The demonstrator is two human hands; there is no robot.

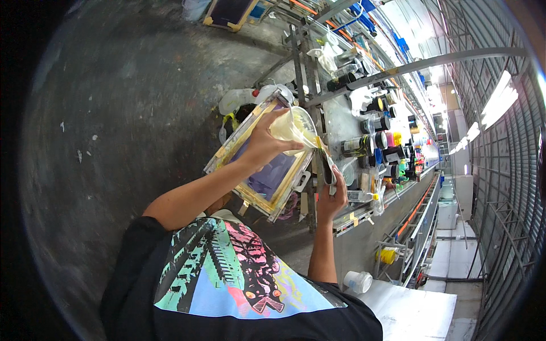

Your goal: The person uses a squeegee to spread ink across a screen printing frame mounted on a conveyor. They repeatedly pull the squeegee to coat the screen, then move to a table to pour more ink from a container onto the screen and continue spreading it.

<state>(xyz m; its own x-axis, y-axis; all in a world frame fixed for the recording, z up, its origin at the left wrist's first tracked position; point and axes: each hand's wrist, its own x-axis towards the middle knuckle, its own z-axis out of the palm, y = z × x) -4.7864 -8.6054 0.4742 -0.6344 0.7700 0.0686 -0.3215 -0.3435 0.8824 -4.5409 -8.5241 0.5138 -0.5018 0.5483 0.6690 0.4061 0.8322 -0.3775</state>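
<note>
Head view: your left hand (263, 142) pinches the pale translucent tub (297, 126), held before the purple framed screen (273, 173); your right-hand fingers (334, 184) close on a dark flat tool (326, 165) by its edge. Looks mid-job: pale material is visible in the tub, so I'd judge this step unfinished.

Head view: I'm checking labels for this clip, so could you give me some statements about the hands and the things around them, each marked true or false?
1. The left hand holds a pale container. True.
2. The right hand is empty. False: it holds a dark flat tool.
3. The mesh of the framed screen is orange. False: it is purple.
4. A white bucket shows at the lower right of the picture. True.
</note>
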